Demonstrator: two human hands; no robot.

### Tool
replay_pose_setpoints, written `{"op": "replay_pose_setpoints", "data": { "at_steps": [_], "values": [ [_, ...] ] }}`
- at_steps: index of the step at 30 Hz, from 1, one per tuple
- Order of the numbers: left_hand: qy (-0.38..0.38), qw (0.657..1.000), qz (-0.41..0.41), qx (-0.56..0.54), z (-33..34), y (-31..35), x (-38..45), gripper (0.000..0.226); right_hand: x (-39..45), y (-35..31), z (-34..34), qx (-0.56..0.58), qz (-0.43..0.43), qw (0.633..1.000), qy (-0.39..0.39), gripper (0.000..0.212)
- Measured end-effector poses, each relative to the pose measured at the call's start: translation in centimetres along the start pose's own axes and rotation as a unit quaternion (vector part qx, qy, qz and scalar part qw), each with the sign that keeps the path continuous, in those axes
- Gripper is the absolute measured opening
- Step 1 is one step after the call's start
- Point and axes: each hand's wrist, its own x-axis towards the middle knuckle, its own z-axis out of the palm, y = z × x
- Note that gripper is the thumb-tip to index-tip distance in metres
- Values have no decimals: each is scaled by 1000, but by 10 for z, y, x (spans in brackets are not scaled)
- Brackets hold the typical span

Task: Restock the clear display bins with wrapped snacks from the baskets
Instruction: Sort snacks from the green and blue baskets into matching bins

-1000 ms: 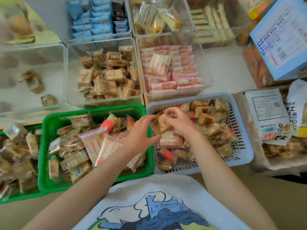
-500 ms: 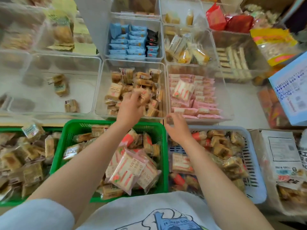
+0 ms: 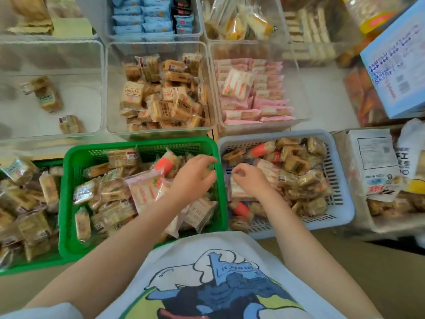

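Two bare forearms reach out over a white printed shirt (image 3: 207, 272) that fills the bottom of the view, with its lower edge cut off. The left hand (image 3: 195, 178) hangs over the right end of the green basket (image 3: 69, 203), fingers curled downward; honestly can't tell if it's got a packet pinched, since the fingertips are blurred against the wrappers. The right hand (image 3: 250, 180) sits over the left end of the grey-blue basket (image 3: 340, 208), fingers loosely curled, and whether it's grasping anything is just as unclear because the palm faces down.

Both baskets are heaped with wrapped snacks (image 3: 110, 192), brown ones plus pink-and-white packets, though print on them is too smeared to read. Off to the left another green basket (image 3: 13, 270) is cut off by the frame edge.

Just beyond the baskets are the clear bins: the middle bin (image 3: 110, 88) holds a loose pile of brown packets, the right bin (image 3: 301, 88) has tidy rows of pink ones, and the left bin (image 3: 99, 88) has only a few packets. Further back, a bin of blue packets (image 3: 142, 17) is clipped by the top edge. At right, a light blue box (image 3: 395, 61) runs partly out of frame.
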Motion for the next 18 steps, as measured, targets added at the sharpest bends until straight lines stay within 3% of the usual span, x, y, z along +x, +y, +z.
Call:
{"op": "replay_pose_setpoints", "data": {
  "at_steps": [4, 7, 10, 14, 18],
  "values": [
    [-124, 987, 7, 98, 50, -3, -14, 50, -21, 46, 38, -74, 41, 988, -133, 26],
    [-138, 976, 10, 165, 63, -5, -16, 56, -35, 63, 56, -125, 21, 960, -248, 39],
    [-144, 972, 4, 185, 64, -7, -15, 55, -34, 75, 60, -149, -9, 950, -275, 34],
    [-150, 972, -2, 182, 62, -6, -11, 50, -26, 86, 48, -116, 5, 939, -324, 44],
    [-140, 977, -11, 160, 60, 1, -7, 45, -26, 90, 33, 36, 73, 959, -270, 30]
  ]
}}
